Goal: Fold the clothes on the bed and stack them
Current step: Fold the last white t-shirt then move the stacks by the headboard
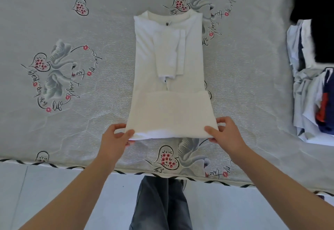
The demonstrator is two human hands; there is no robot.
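Hands grip the hem fold: left hand (115, 137) and right hand (224, 133) each pinch a near corner of the white shirt (168, 63), mid-bed (72, 130). The tucked sleeve could slide loose if the fold is lifted unevenly toward twelve o'clock, and the pile of clothes (310, 85) at three o'clock waits.

You have a white shirt (169, 63) lying flat in the middle of the bed (72, 130), collar away from you, sides and sleeves folded in over the chest. Its bottom part is folded up, the doubled edge nearest you. At the bed's right side lies a loose pile of clothes (310, 77), white, grey, navy and black.
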